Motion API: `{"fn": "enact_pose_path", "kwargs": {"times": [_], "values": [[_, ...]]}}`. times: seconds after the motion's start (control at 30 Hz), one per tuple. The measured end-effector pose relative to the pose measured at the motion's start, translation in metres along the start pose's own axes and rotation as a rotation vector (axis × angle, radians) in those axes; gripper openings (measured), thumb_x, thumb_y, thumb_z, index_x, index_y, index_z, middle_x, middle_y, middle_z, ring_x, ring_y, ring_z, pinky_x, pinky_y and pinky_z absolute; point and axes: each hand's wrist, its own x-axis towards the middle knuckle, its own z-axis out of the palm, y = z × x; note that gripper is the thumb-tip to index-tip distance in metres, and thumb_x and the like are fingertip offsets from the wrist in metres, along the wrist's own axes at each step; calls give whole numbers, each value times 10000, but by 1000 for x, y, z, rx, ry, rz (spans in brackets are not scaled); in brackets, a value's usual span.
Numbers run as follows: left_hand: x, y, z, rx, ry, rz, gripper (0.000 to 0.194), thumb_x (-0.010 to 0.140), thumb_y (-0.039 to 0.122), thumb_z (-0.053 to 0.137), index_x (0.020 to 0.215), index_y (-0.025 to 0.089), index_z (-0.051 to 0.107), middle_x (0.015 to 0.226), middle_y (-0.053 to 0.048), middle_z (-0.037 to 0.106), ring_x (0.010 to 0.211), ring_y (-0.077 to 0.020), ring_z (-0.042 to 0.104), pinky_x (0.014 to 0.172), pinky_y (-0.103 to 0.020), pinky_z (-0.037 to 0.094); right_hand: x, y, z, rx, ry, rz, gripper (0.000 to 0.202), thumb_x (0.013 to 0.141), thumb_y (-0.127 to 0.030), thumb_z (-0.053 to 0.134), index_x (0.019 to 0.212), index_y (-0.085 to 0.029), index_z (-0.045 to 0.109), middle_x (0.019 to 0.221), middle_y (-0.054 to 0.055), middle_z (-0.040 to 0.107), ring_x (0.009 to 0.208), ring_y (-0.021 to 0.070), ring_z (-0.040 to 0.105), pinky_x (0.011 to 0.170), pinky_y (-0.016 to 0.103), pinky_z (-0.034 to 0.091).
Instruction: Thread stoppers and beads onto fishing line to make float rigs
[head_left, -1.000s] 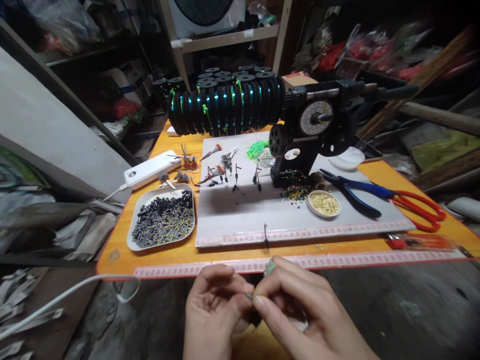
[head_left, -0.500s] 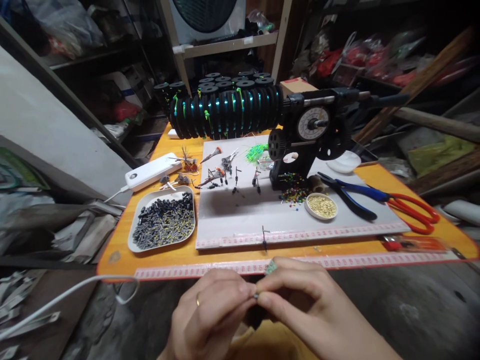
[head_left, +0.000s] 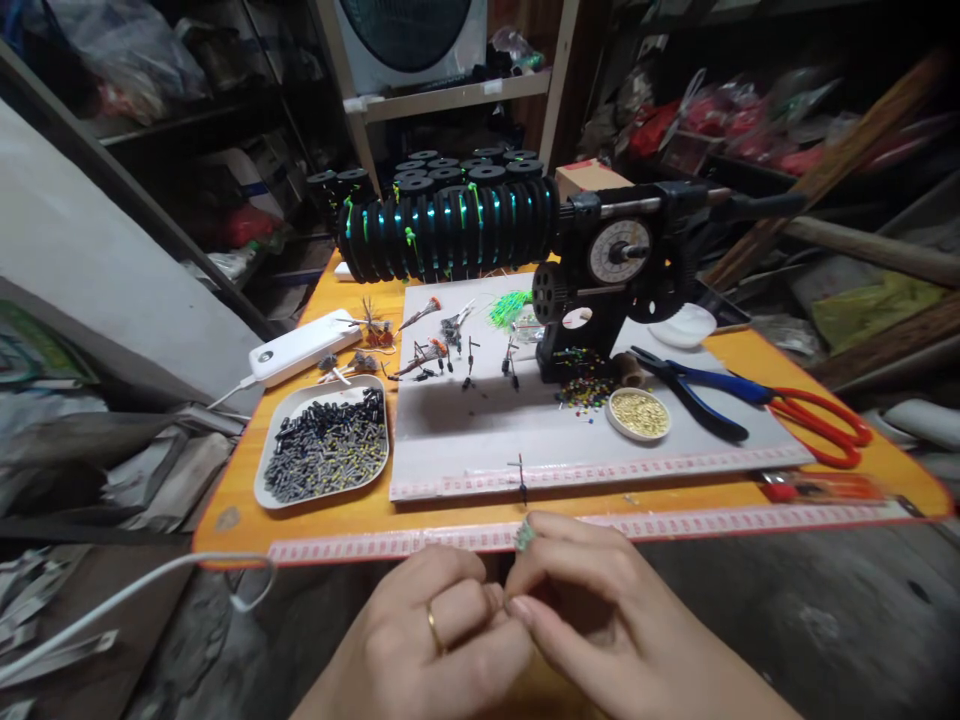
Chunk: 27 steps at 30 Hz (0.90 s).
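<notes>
Fingertips of both hands meet in the head view, low in front of the table (head_left: 300, 522). The left hand (head_left: 412, 645) is curled closed, a smooth gold ring (head_left: 433, 628) on one finger; the right hand (head_left: 607, 600) closes thumb against forefinger right beside it. Whatever is pinched between them is hidden, so whether either grips something, and which way its long axis runs, cannot be told. A pale-green, rough-textured piece (head_left: 525, 534) shows at the right hand's upper fingers. Just beyond it, a thin dark stem with a short crossbar (head_left: 522, 478) stands roughly upright at the front edge of the flat, matte pale board (head_left: 480, 430), nearer the right hand than the left.

Left of the board sits a rounded-square white tray (head_left: 279, 405) of small black and grey cylinders (head_left: 330, 450), some yellow-tipped. On the board are a shallow round dish (head_left: 637, 437) of shiny gold grains (head_left: 639, 412), a scatter of coloured beads (head_left: 585, 390), and pliers (head_left: 720, 420) with smooth blue-black handles beside looped red-orange handles (head_left: 821, 410). Above hang ribbed black discs (head_left: 450, 240) in a row, threaded with glossy blue and green strands.
</notes>
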Motion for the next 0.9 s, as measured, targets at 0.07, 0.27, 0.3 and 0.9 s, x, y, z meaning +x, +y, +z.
{"fn": "enact_pose_path", "kwargs": {"times": [0.07,0.27,0.3,0.9], "values": [[-5,-2,4,-180,141,-107,196,870,23,605,963,192,640,719,-38,680,698,-172,616,654,-268,542,-1,1,2,38,50,-39,147,854,-135,578,737,-184,652,690,-2,560,672,129,582,598,221,455],[-6,15,40,-732,789,-574,400,813,199,777,1144,309,582,866,8,703,758,-126,629,729,-218,539,-5,10,11,149,172,-77,119,897,-155,597,818,-207,669,705,-9,645,683,125,617,697,240,489],[-5,19,47,-803,810,-684,487,743,291,844,1166,311,605,953,-8,703,783,-120,632,743,-198,534,-4,11,11,169,185,-81,119,904,-149,598,841,-219,671,730,-16,667,693,120,625,727,240,492],[25,20,49,-746,831,-877,201,690,362,864,659,202,746,709,-20,626,642,-128,577,609,-199,488,-1,15,11,-144,473,-352,172,863,-52,549,894,-157,680,686,40,580,640,153,536,569,251,470]]}}
